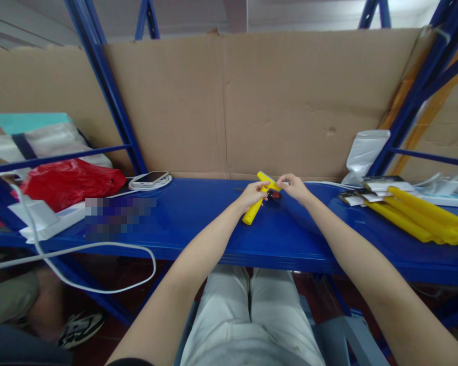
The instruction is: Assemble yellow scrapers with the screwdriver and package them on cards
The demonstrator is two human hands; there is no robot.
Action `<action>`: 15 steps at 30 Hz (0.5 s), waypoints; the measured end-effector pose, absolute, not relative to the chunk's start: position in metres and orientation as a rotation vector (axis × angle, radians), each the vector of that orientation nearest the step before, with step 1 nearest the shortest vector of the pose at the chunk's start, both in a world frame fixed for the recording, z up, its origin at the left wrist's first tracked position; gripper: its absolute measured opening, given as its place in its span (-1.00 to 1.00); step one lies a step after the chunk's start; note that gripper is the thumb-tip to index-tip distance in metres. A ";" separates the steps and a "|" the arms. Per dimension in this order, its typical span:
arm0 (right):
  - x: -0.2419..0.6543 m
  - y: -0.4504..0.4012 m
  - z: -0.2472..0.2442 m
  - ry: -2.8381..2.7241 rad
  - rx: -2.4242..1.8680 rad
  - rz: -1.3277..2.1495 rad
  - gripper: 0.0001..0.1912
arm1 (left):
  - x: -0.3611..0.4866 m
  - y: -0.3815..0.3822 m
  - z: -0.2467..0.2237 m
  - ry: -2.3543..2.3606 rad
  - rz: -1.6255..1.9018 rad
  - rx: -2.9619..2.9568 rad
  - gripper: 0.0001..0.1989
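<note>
A yellow T-shaped hand tool [253, 212], scraper-like in outline, is tilted above the blue tabletop with its handle toward me. My left hand [253, 195] is closed around it where the handle meets the crosspiece. At the right end of the crosspiece, my right hand [295, 188] has thumb and fingertips pinched together, touching or very near the yellow edge. Whatever sits between those fingertips is too small to make out. Just behind and below the tool lies a screwdriver [275, 194] with a red and black handle, its thin shaft pointing left.
Several similar yellow-handled tools [423, 216] are stacked at the right, near a white plastic bag [366, 152]. To the left are a phone [152, 177] on a coiled white cable, a red bag [74, 180] and a power strip [61, 221]. Cardboard [275, 101] walls the back.
</note>
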State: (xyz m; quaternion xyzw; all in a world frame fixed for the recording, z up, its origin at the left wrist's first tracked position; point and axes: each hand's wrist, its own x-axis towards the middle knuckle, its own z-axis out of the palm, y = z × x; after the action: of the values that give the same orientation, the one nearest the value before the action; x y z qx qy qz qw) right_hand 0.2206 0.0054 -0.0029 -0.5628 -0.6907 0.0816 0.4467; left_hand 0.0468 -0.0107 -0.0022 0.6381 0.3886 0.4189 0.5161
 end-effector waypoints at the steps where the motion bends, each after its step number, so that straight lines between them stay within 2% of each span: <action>1: 0.218 0.004 -0.002 -1.701 -1.391 0.206 -0.89 | 0.047 -0.011 -0.003 0.918 1.011 1.535 -0.41; 12: 0.217 0.008 -0.006 -1.625 -1.334 0.387 -0.91 | 0.049 -0.009 -0.004 0.907 1.046 1.546 -0.42; 15: 0.215 0.011 -0.008 -1.510 -1.295 0.486 -0.82 | 0.049 -0.010 -0.003 0.913 1.051 1.564 -0.42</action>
State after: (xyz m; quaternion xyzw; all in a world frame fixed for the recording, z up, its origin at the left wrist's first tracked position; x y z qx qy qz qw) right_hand 0.2153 0.0109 -0.0080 -0.5401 -0.6299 0.2025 0.5201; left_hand 0.0486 -0.0095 -0.0031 0.6469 0.3776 0.4347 0.5000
